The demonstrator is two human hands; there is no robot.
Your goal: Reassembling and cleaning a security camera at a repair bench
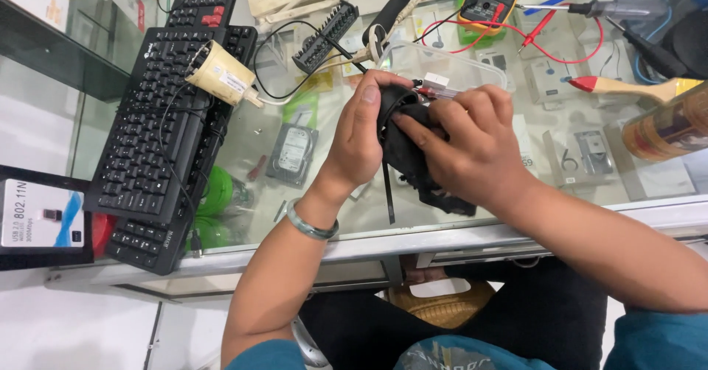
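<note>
Both hands [424, 138] grip what looks like a black fan [407, 145].

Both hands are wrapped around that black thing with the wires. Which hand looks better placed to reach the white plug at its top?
Probably the right hand: its fingertips lie beside the white connector on the black fan-like part. The left hand curls round the part's left rim, thumb on top, steadying it.
</note>
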